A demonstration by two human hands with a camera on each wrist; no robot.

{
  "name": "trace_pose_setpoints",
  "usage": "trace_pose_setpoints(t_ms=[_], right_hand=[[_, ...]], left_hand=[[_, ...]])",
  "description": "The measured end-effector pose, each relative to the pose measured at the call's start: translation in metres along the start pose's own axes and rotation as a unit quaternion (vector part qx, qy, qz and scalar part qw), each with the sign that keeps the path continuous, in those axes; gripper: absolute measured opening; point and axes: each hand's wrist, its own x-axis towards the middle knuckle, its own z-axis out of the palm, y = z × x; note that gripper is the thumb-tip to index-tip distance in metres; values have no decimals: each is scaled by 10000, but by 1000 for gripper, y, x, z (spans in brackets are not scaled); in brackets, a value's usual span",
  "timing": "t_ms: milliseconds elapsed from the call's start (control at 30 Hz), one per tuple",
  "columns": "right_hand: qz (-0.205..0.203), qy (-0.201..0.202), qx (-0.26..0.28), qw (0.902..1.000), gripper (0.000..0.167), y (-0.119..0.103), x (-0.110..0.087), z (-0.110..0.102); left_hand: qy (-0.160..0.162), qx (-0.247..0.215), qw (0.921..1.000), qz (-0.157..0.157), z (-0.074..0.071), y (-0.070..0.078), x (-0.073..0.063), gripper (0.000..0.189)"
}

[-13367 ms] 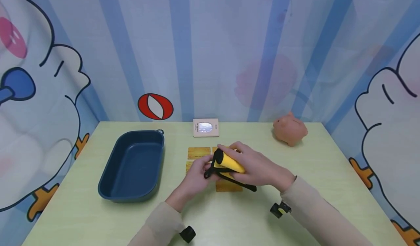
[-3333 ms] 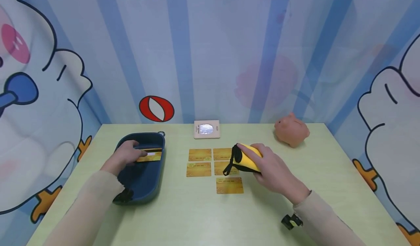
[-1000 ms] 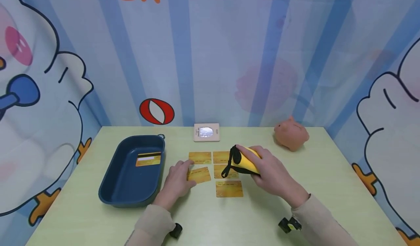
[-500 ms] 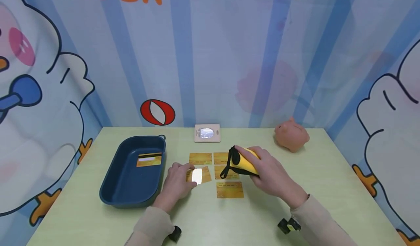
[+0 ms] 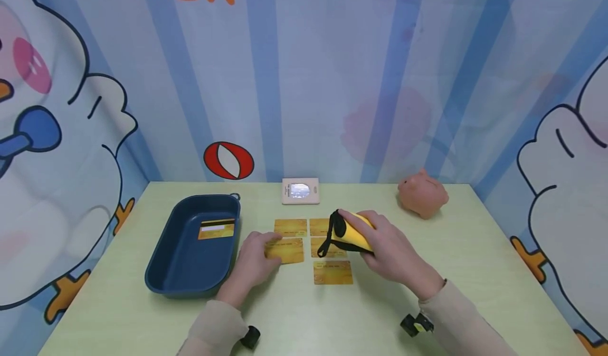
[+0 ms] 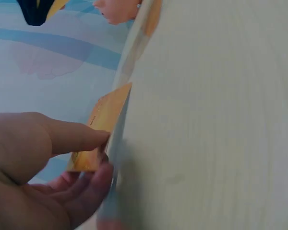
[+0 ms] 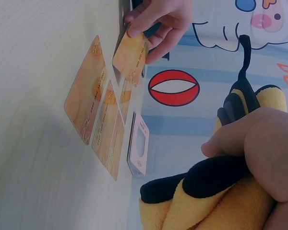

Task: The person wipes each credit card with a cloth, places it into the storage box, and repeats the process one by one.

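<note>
My left hand (image 5: 255,257) pinches a gold card (image 5: 290,251) between thumb and fingers. In the left wrist view the card (image 6: 108,111) slants up from the tabletop, the thumb on its printed face. Several more gold cards lie flat beside and behind it, the nearest card (image 5: 332,273) standing alone in the front row. My right hand (image 5: 398,250) grips a rolled yellow fabric pouch (image 5: 355,236) with black trim and a black strap loop. The pouch hangs over the right-hand cards and partly covers them. Its soft folds (image 7: 221,203) show close up in the right wrist view.
To the left stands a deep blue dish (image 5: 187,263) with one card (image 5: 216,229) inside, stripe side up. A pale pink box (image 5: 301,191) with a shiny window lies at the back edge. A pink piggy bank (image 5: 423,193) sits at back right, before a printed curtain (image 5: 323,82).
Earlier both hands were at the pouch; then the left hand laid a card in the dish. Since then it has taken another card, tilting it and drawing it slightly left. The right hand barely moves.
</note>
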Motion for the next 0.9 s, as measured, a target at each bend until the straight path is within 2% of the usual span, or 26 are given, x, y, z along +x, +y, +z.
trace_pose_setpoints(t_ms=[100, 233, 333, 433, 600, 900], right_hand=[[-16, 12, 0, 10000, 98, 0, 1, 0], [-71, 49, 11, 10000, 98, -1, 2, 0], [-141, 68, 19, 9999, 97, -3, 5, -1], [-253, 56, 53, 9997, 94, -8, 9, -2], [-537, 0, 171, 9984, 91, -18, 19, -4], [-1075, -173, 189, 9939, 93, -31, 34, 7]], left_hand=[[-83, -624, 9978, -204, -3, 1, 0, 48], [-167, -1450, 9877, -563, -9, 8, -1, 52], [-171, -1877, 9800, -635, -13, 15, -1, 54], [-278, -2177, 9739, -576, -15, 22, -2, 55], [-655, -2656, 9611, -387, -14, 32, -3, 55], [-919, -3073, 9471, 105, -9, 46, -4, 54]])
